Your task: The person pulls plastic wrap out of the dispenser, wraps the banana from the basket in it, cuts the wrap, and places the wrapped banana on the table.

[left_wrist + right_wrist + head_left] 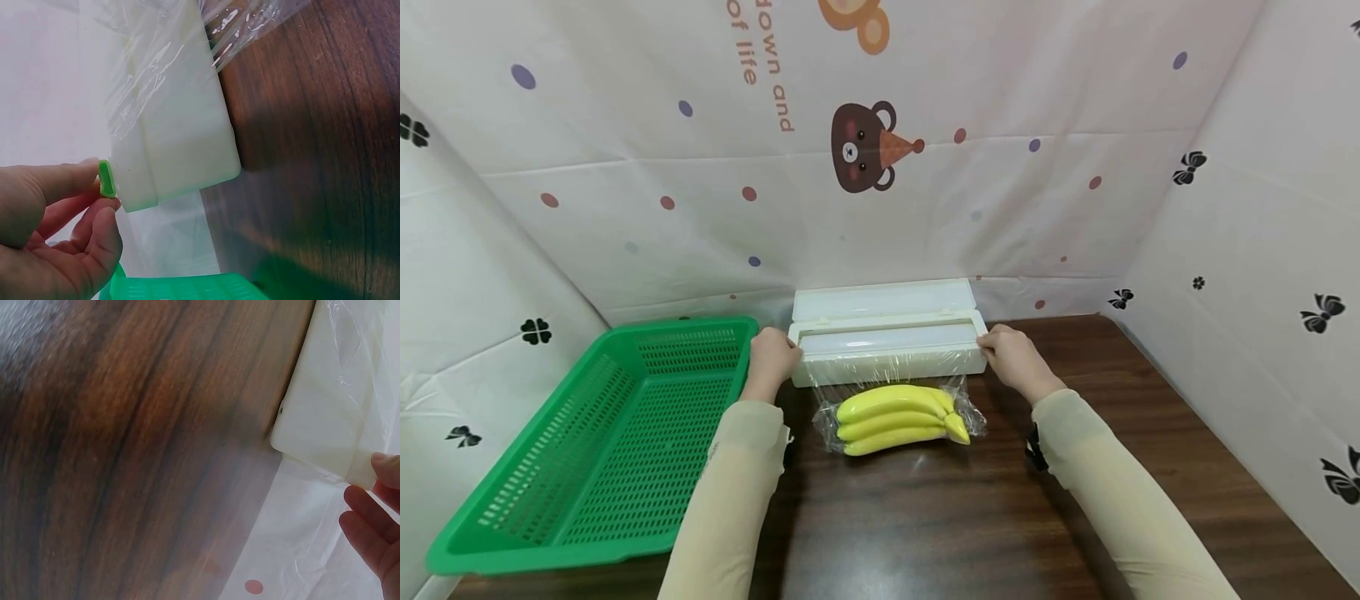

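Note:
A white cling film box (pixel 891 365) lies at the back of the table with its lid (pixel 883 300) raised and a film roll (pixel 887 337) inside. Clear film runs over its front edge and down around a bunch of yellow bananas (pixel 895 417). At the box's left end, my left hand (pixel 772 354) pinches a small green slider (pixel 107 179) between thumb and fingers. My right hand (pixel 1011 357) grips the right front corner of the box, thumb on top and fingers below; part of this hand is cut off in the right wrist view.
A green slotted plastic basket (pixel 460 533) stands on the left, close beside my left forearm. Dark brown wooden table (pixel 910 533) shows in front of the bananas. Patterned white sheeting (pixel 1037 208) hangs behind the box and along both sides.

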Available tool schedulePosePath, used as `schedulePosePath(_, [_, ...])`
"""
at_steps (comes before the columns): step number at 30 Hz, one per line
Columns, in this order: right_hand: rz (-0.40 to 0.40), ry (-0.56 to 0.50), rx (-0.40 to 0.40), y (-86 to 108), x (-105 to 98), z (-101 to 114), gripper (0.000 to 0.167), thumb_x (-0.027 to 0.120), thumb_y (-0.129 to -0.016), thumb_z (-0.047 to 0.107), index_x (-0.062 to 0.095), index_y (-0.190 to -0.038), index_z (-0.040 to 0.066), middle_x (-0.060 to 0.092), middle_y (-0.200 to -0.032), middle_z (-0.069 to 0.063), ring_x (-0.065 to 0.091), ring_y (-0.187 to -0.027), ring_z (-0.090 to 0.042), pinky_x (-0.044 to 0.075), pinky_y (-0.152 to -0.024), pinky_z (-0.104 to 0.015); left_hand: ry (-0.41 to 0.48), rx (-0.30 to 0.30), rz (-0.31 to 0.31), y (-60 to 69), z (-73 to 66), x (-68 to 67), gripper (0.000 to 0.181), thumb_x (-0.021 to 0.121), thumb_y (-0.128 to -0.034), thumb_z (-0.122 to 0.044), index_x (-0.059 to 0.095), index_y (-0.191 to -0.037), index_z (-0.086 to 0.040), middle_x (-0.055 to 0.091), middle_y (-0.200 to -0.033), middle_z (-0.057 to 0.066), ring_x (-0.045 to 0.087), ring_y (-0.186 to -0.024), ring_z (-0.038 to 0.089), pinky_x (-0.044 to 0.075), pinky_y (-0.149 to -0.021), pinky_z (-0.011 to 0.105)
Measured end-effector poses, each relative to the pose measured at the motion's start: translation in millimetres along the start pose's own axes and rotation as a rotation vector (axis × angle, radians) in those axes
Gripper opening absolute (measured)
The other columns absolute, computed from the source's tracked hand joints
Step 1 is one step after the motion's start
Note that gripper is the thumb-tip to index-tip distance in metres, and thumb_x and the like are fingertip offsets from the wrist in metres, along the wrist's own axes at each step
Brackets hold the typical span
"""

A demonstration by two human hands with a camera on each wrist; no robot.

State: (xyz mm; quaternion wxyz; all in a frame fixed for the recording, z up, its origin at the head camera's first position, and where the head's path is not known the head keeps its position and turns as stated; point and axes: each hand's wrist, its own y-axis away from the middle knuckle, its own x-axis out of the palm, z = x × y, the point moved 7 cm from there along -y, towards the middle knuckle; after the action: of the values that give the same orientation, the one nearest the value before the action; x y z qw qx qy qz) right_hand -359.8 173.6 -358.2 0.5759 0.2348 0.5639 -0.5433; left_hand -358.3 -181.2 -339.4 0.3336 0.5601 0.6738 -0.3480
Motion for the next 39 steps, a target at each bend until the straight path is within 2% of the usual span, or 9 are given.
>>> schedulePosePath(8, [-0.013, 0.014, -0.014, 0.1, 0, 2, 0.024, 0.061, -0.089, 0.003, 0.068, -0.111, -0.002, 0.063, -0.094, -0.016, 0.062, -0.081, -0.028, 0.051, -0.068, -0.038, -0.006, 0.013, 0.026, -2.6, -1.0, 0.1, 0.039, 0.057, -0.0887, -0.012, 0.053, -0.050, -0.010, 0.042, -0.047, -0.003, 0.040, -0.052, 0.015, 0.035, -0.054, 0.027])
schedulePosePath(14, [-0.004, 0.007, -0.006, -0.2, -1, 4, 0.024, 0.060, -0.090, 0.003, 0.068, -0.112, -0.002, 0.064, -0.095, -0.016, 0.062, -0.082, -0.029, 0.051, -0.069, -0.039, 0.007, 0.038, 0.084, -5.6, -1.6, 5.3, 0.043, 0.055, -0.0891, -0.011, 0.045, -0.047, -0.011, 0.033, -0.045, -0.002, 0.032, -0.045, 0.013, 0.032, -0.049, 0.026])
schedulePosePath(17, [-0.004, 0.008, -0.006, -0.5, 0, 4, 0.024, 0.060, -0.090, 0.003, 0.068, -0.112, -0.002, 0.064, -0.095, -0.016, 0.063, -0.083, -0.030, 0.052, -0.070, -0.040, 0.005, 0.057, 0.081, -6.6, -2.5, 5.1, 0.034, 0.058, -0.0891, -0.012, 0.061, -0.056, -0.005, 0.049, -0.051, 0.001, 0.042, -0.050, 0.015, 0.037, -0.053, 0.028])
schedulePosePath(19, [0.000, 0.004, -0.002, -0.6, 1, 4, 0.024, 0.060, -0.090, 0.004, 0.068, -0.112, -0.001, 0.064, -0.096, -0.016, 0.063, -0.084, -0.030, 0.052, -0.070, -0.040, -0.001, 0.063, 0.082, -6.9, -2.7, 4.9, 0.026, 0.060, -0.0892, -0.014, 0.070, -0.069, -0.002, 0.061, -0.062, 0.006, 0.050, -0.057, 0.018, 0.041, -0.057, 0.029])
schedulePosePath(21, [0.001, 0.000, -0.002, -0.7, 1, 4, 0.024, 0.060, -0.090, 0.004, 0.068, -0.113, -0.001, 0.064, -0.096, -0.016, 0.063, -0.085, -0.031, 0.053, -0.071, -0.040, -0.002, 0.060, 0.092, -7.3, -2.5, 5.2, 0.022, 0.061, -0.0893, -0.014, 0.073, -0.078, 0.000, 0.066, -0.072, 0.010, 0.054, -0.063, 0.020, 0.044, -0.059, 0.030])
schedulePosePath(31, [-0.010, 0.007, -0.023, -0.8, 0, 2, 0.025, 0.060, -0.090, 0.004, 0.067, -0.113, -0.002, 0.063, -0.098, -0.017, 0.063, -0.085, -0.031, 0.052, -0.072, -0.041, 0.016, 0.027, 0.147, -7.5, -5.6, 5.9, 0.020, 0.062, -0.0898, -0.017, 0.074, -0.089, 0.000, 0.069, -0.097, 0.017, 0.061, -0.081, 0.027, 0.050, -0.066, 0.034])
schedulePosePath(35, [-0.012, 0.005, -0.019, -0.6, 0, 1, 0.024, 0.061, -0.089, 0.003, 0.067, -0.112, -0.002, 0.063, -0.097, -0.017, 0.063, -0.085, -0.031, 0.052, -0.071, -0.040, 0.011, 0.029, 0.153, -7.9, -6.9, 7.6, 0.021, 0.062, -0.0900, -0.017, 0.074, -0.092, 0.000, 0.069, -0.101, 0.018, 0.061, -0.085, 0.028, 0.051, -0.069, 0.036])
schedulePosePath(39, [-0.015, 0.010, -0.019, -0.1, 0, 1, 0.024, 0.061, -0.089, 0.003, 0.068, -0.112, -0.002, 0.063, -0.097, -0.017, 0.063, -0.086, -0.032, 0.053, -0.072, -0.041, 0.013, 0.030, 0.161, -8.6, -6.8, 11.1, 0.020, 0.062, -0.0905, -0.016, 0.074, -0.092, 0.000, 0.069, -0.101, 0.018, 0.061, -0.082, 0.026, 0.049, -0.067, 0.035])
